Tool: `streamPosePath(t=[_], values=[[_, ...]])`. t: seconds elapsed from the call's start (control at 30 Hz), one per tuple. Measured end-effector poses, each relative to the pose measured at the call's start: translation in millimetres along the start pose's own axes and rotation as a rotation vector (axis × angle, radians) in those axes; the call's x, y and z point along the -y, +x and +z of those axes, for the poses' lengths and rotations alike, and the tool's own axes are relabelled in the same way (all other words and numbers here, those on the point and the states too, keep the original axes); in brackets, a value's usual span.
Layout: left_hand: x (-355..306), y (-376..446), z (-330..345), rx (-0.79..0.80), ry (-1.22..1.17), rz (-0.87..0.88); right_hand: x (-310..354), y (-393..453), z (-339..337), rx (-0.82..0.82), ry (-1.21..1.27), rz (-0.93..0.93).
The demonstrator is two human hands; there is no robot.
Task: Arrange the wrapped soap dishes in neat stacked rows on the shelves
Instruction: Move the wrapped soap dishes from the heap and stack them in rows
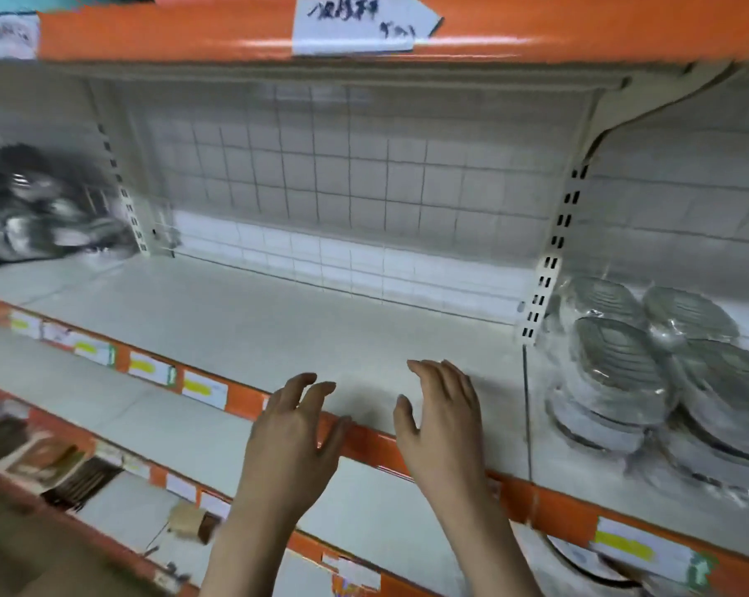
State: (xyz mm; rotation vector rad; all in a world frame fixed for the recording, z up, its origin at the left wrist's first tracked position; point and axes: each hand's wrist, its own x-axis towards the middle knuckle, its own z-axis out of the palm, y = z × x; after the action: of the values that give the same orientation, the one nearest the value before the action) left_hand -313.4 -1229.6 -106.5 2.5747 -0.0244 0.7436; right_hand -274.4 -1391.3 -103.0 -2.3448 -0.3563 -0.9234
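Several oval metal soap dishes (pixel 648 372) in clear wrap stand in stacks on the right shelf section, past the slotted upright. The white middle shelf (pixel 278 321) in front of me holds nothing. My left hand (pixel 295 428) and my right hand (pixel 441 415) hover side by side over the shelf's orange front edge, fingers spread and relaxed, holding nothing. Both hands are well left of the stacks.
A blurred heap of wrapped metal ware (pixel 41 209) lies on the left shelf section. A wire grid back panel (pixel 342 183) closes the bay. An orange upper shelf edge (pixel 192 32) hangs overhead. Lower shelves carry small boxes (pixel 49 463) and price labels.
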Motion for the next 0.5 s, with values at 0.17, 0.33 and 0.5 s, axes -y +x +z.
streamPosePath(t=[0.17, 0.33, 0.5], values=[[92.9, 8.3, -46.5, -0.052, 0.112, -0.1, 75.8, 13.5, 75.5, 0.078, 0.092, -0.063], [191.3, 13.2, -100.5, -0.085, 0.184, -0.194, 160.5, 22.2, 149.1, 0.145, 0.163, -0.139], [267.5, 16.0, -142.2, -0.134, 0.207, -0.278, 223.9, 26.9, 208.3, 0.194, 0.199, -0.217]])
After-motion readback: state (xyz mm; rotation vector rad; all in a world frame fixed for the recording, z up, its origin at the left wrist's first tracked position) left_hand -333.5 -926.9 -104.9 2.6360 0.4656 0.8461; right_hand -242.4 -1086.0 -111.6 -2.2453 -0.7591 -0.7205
